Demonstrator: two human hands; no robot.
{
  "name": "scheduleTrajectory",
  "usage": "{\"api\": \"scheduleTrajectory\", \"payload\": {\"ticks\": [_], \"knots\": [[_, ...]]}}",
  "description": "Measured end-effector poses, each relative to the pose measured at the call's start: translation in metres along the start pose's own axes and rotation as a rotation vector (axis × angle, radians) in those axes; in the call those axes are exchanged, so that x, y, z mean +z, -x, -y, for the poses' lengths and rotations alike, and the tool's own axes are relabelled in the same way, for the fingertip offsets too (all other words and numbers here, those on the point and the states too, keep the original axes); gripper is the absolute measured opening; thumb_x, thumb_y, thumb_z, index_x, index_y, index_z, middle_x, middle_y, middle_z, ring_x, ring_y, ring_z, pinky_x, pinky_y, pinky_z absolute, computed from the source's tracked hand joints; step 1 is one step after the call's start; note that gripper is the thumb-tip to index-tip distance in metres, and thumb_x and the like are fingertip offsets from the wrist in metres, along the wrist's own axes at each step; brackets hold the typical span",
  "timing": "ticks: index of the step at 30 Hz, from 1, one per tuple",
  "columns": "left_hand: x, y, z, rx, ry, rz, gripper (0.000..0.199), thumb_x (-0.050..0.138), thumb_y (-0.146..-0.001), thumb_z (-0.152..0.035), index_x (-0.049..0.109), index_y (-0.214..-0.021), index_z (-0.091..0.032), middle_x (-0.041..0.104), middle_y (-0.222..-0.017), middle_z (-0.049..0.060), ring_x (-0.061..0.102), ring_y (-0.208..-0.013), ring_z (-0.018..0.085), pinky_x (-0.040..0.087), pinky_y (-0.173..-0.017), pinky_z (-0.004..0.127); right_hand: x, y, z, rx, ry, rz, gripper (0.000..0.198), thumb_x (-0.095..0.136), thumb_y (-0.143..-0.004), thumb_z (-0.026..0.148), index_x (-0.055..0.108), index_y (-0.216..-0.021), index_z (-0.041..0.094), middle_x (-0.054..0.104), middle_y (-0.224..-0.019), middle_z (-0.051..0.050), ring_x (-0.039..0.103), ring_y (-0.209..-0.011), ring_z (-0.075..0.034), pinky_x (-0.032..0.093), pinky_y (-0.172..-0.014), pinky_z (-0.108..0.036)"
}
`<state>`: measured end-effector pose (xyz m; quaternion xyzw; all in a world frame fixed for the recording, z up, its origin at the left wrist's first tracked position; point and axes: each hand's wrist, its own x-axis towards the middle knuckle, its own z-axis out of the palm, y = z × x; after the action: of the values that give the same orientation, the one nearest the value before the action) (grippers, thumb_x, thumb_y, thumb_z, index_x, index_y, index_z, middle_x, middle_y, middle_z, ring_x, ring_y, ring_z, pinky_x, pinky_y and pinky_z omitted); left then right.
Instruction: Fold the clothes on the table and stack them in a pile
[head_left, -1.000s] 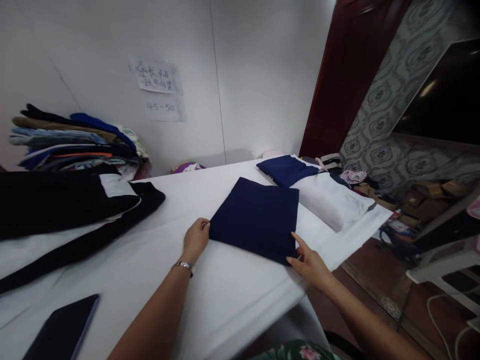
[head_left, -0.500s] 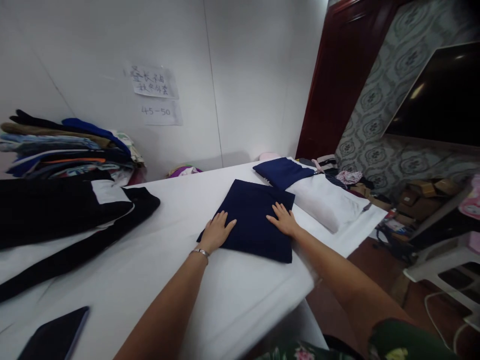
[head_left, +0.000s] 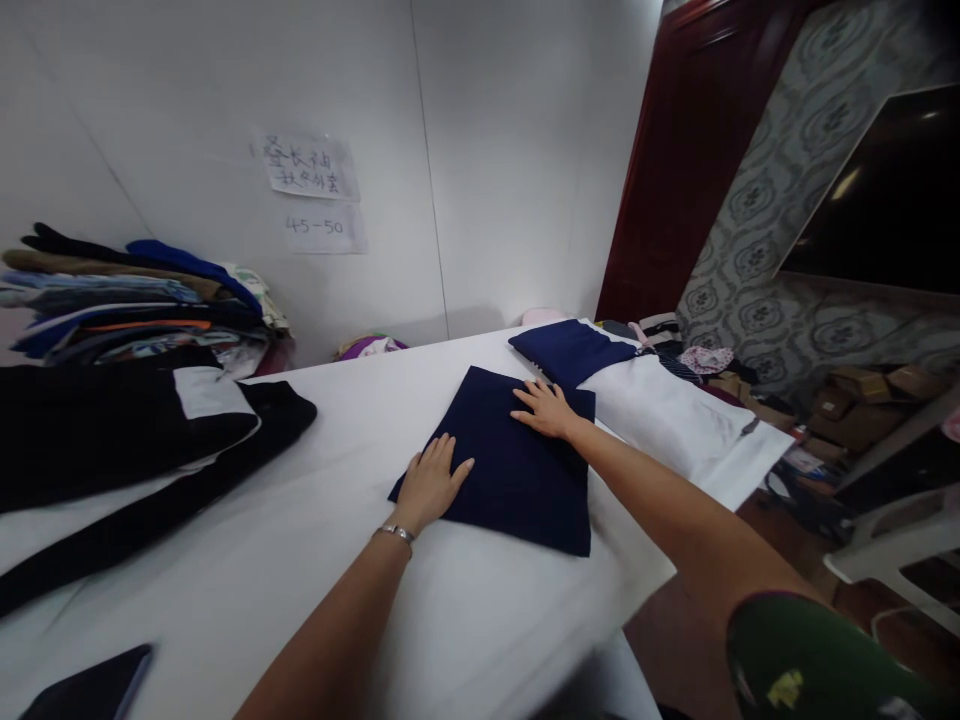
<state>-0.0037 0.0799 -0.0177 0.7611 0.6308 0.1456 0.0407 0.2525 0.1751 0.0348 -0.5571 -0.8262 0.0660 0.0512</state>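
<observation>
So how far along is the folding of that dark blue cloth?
The navy cloth already lies folded into a neat square on the white table. In hand: the left hand and right hand press flat on it, fingers spread. Another folded navy piece sits beyond. Left: the black garment lies unfolded.

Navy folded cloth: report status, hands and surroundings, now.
Left hand flat, open, on near-left corner of folded navy cloth. Right hand flat, open, on far edge. Second navy piece just beyond; black garment apart, left.
</observation>
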Motion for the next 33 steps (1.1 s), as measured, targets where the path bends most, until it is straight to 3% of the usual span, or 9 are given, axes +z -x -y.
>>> {"api": "scheduleTrajectory", "payload": {"ticks": [4, 7, 15, 18, 21, 24, 29, 33], "knots": [[0.001, 0.002, 0.002, -0.001, 0.007, -0.016, 0.060, 0.036, -0.093, -0.051, 0.044, -0.140, -0.015, 0.040, -0.149, 0.014, 0.036, -0.138, 0.028, 0.028, -0.112, 0.047, 0.007, -0.039, -0.015, 0.066, -0.097, 0.147, 0.077, 0.031, -0.088, 0.071, 0.028, -0.150, 0.025, 0.030, -0.155, -0.009, 0.027, -0.141, -0.030, 0.021, -0.112, -0.045], [0.003, 0.002, 0.003, -0.009, 0.007, -0.022, 0.060, 0.036, -0.093, -0.051, 0.045, -0.140, -0.015, 0.041, -0.148, 0.013, 0.037, -0.138, 0.027, 0.028, -0.113, 0.046, 0.014, -0.051, -0.024, 0.096, -0.106, 0.149, 0.083, 0.027, -0.085, 0.076, 0.031, -0.149, 0.024, 0.039, -0.150, -0.011, 0.037, -0.135, -0.031, 0.029, -0.108, -0.043], [0.002, 0.003, 0.005, 0.016, -0.049, 0.000, 0.055, 0.035, -0.093, -0.046, 0.048, -0.138, -0.018, 0.040, -0.149, 0.012, 0.036, -0.139, 0.026, 0.029, -0.112, 0.046, 0.009, -0.051, -0.021, 0.135, -0.101, 0.158, 0.076, 0.019, -0.090, 0.071, 0.031, -0.149, 0.026, 0.036, -0.152, -0.010, 0.033, -0.138, -0.031, 0.024, -0.110, -0.049], [0.000, 0.003, 0.006, 0.056, -0.060, -0.003, 0.051, 0.035, -0.094, -0.044, 0.052, -0.135, -0.020, 0.043, -0.147, 0.012, 0.037, -0.138, 0.027, 0.031, -0.111, 0.047, -0.001, -0.055, -0.006, 0.134, -0.077, 0.138, 0.076, 0.022, -0.089, 0.071, 0.031, -0.149, 0.024, 0.027, -0.156, -0.012, 0.020, -0.143, -0.032, 0.012, -0.112, -0.056], [-0.002, 0.003, 0.004, 0.036, -0.079, 0.003, 0.052, 0.035, -0.094, -0.044, 0.050, -0.136, -0.019, 0.042, -0.147, 0.012, 0.038, -0.137, 0.026, 0.031, -0.111, 0.047, -0.006, -0.068, 0.018, -0.007, -0.109, 0.104, 0.076, 0.022, -0.089, 0.071, 0.024, -0.151, 0.027, 0.013, -0.160, -0.007, 0.005, -0.147, -0.028, 0.003, -0.114, -0.056], [-0.002, 0.002, 0.003, -0.007, -0.097, 0.015, 0.057, 0.036, -0.093, -0.044, 0.045, -0.140, -0.014, 0.040, -0.149, 0.013, 0.036, -0.138, 0.026, 0.030, -0.112, 0.046, -0.001, -0.087, 0.039, -0.145, -0.165, 0.150, 0.075, 0.023, -0.089, 0.070, 0.025, -0.151, 0.028, 0.013, -0.160, -0.006, 0.004, -0.147, -0.027, 0.004, -0.114, -0.056], [0.005, 0.002, 0.007, -0.005, -0.083, -0.005, 0.059, 0.033, -0.094, -0.046, 0.044, -0.141, -0.013, 0.042, -0.147, 0.012, 0.039, -0.137, 0.025, 0.032, -0.112, 0.047, 0.023, -0.108, 0.044, -0.115, -0.166, 0.241, 0.073, 0.030, -0.089, 0.067, 0.028, -0.150, 0.026, 0.019, -0.159, -0.008, 0.014, -0.145, -0.029, 0.016, -0.111, -0.059], [0.005, 0.002, 0.007, 0.000, -0.100, -0.022, 0.060, 0.033, -0.094, -0.046, 0.043, -0.141, -0.010, 0.042, -0.147, 0.013, 0.038, -0.137, 0.025, 0.032, -0.112, 0.047, 0.031, -0.113, 0.041, -0.093, -0.179, 0.247, 0.073, 0.030, -0.089, 0.068, 0.026, -0.150, 0.029, 0.019, -0.159, -0.005, 0.014, -0.146, -0.028, 0.015, -0.112, -0.059]]}}
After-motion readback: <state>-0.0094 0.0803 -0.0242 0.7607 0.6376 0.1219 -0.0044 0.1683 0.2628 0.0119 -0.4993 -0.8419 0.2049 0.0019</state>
